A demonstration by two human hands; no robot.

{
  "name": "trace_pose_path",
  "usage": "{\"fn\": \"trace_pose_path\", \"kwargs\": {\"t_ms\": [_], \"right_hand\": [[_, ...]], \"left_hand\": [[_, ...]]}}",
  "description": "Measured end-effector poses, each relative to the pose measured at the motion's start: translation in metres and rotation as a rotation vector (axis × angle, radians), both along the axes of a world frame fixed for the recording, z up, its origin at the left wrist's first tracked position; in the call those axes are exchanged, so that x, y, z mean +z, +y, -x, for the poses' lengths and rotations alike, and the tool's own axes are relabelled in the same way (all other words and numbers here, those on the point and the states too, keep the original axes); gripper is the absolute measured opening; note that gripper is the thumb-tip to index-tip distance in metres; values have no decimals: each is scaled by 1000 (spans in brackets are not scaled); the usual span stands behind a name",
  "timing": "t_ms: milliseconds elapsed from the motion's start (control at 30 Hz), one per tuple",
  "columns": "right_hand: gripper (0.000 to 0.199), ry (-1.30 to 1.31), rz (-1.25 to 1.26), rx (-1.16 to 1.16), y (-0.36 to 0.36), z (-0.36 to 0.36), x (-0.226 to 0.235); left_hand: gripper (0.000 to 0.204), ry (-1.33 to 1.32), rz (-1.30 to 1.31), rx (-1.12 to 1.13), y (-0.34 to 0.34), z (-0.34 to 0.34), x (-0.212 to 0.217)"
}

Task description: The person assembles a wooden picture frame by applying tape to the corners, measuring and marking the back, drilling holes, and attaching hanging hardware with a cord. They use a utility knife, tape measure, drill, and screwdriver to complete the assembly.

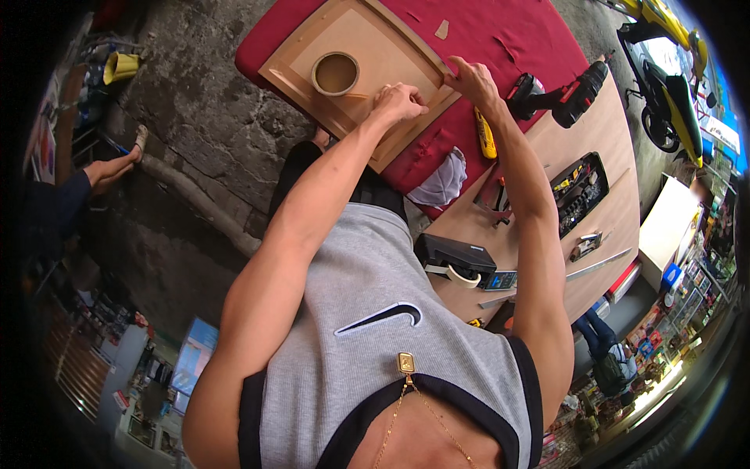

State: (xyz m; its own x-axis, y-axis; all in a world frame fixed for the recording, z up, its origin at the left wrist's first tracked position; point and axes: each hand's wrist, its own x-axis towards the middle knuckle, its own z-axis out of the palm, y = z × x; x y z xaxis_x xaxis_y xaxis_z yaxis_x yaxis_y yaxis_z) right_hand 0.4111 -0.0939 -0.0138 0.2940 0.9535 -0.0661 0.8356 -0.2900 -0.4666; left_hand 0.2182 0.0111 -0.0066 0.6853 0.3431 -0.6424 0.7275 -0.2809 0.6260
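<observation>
A shallow wooden frame panel (367, 47) lies on a red cloth (500, 35) over the workbench. My left hand (398, 102) is closed in a fist on the panel's near side, gripping a thin stick-like tool (355, 96) whose tip points toward a brown tape roll (336, 73) standing on the panel. My right hand (471, 80) rests with spread fingers on the panel's right edge, holding nothing.
To the right lie a yellow utility knife (486, 134), a red-and-black cordless drill (564, 94), a black bit case (580, 191), a tape dispenser (457, 262) and a metal ruler (598, 266). Another person's foot (117, 166) is at left. A yellow motorbike (664, 86) stands far right.
</observation>
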Motion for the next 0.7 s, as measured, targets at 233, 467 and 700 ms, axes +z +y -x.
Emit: {"fn": "trace_pose_path", "kwargs": {"t_ms": [233, 467, 700], "right_hand": [[32, 252, -92, -128, -23, 5, 8], [27, 210, -72, -161, -34, 10, 14], [29, 119, 49, -42, -21, 2, 16]], "left_hand": [[36, -56, 57, -40, 6, 5, 1], [44, -164, -13, -138, 8, 12, 3], [47, -178, 34, -103, 9, 12, -7]]}}
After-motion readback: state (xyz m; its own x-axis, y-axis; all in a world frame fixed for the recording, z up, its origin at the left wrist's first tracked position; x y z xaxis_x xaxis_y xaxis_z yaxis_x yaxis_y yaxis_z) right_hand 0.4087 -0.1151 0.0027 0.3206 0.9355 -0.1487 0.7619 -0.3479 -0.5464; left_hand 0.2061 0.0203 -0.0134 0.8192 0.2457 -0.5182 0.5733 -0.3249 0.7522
